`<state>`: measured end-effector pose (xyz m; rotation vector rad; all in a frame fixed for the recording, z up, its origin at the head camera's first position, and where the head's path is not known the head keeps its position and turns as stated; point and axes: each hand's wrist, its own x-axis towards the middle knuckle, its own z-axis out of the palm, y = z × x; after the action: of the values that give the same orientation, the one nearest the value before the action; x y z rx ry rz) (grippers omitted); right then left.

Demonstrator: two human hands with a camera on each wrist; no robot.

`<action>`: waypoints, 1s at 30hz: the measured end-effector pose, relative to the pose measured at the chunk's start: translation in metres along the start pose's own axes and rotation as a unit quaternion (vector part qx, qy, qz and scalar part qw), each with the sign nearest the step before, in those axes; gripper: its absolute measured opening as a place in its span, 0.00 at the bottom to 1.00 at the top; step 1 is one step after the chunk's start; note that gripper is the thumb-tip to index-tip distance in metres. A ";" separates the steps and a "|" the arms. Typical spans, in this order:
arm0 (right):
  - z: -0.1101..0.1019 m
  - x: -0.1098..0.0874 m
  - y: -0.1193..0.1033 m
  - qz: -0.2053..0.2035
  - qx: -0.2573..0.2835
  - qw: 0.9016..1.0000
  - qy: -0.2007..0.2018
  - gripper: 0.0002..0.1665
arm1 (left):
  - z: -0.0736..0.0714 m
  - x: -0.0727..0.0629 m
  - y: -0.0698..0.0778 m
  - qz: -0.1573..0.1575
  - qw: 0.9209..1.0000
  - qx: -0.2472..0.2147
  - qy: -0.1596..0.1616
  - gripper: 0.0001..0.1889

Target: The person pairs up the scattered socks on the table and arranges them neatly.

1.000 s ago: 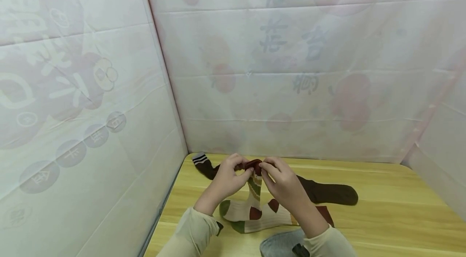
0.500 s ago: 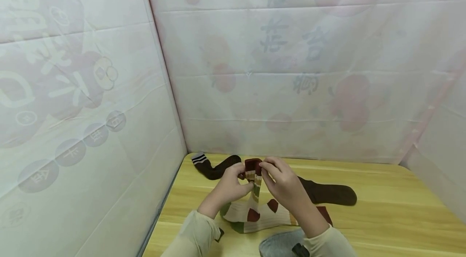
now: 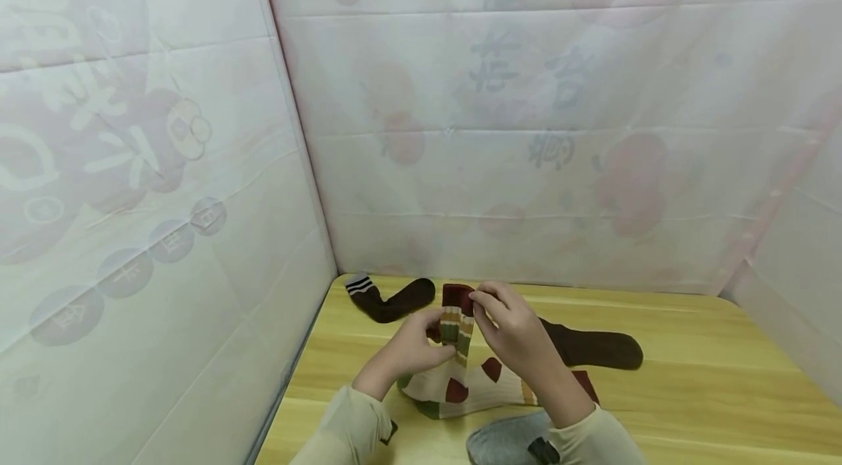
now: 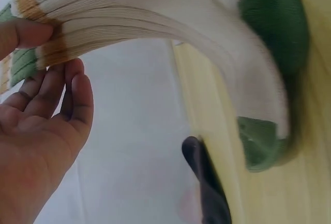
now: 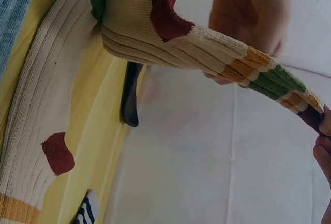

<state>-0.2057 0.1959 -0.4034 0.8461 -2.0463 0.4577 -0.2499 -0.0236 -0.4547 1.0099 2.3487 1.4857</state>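
A cream sock (image 3: 455, 315) with a dark red cuff, orange and green bands, red heel and green toe is held up by its leg over the table. My right hand (image 3: 513, 326) pinches the edge of its cuff at the top. Lower on the leg, my left hand (image 3: 411, 348) grips the banded part, thumb in front and fingers behind, as the left wrist view shows. The foot of this sock hangs down to a matching cream sock (image 3: 490, 401), which lies flat beneath it with its red cuff to the right, partly behind my right forearm.
On the wooden table (image 3: 710, 377), a dark brown sock (image 3: 384, 308) with a striped grey cuff lies bent at the back left. Another dark brown sock (image 3: 605, 349) lies right of my right hand. A grey cloth piece (image 3: 503, 437) sits at the front. Printed fabric walls (image 3: 526, 158) enclose the table.
My left hand has slid down from the cuff along the sock's leg, and the cuff now stands straighter and flatter. The right hand keeps its pinch in the same place.
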 end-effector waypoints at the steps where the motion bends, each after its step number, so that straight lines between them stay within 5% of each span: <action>1: 0.000 0.000 0.000 0.000 0.000 1.000 -0.001 0.16 | 0.001 -0.001 -0.002 0.002 1.000 -0.007 -0.004 0.16; 19: 0.002 -0.001 0.001 -0.012 -0.007 1.000 0.005 0.06 | 0.005 -0.015 -0.025 -0.021 0.998 -0.043 -0.050 0.06; 30: 0.000 -0.001 -0.001 -0.002 -0.009 1.000 0.005 0.08 | 0.006 -0.023 -0.039 -0.029 0.998 -0.045 -0.041 0.17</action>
<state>-0.2048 0.1960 -0.4037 0.8353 -2.0352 0.4393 -0.2465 -0.0439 -0.4952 0.9544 2.2144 1.4848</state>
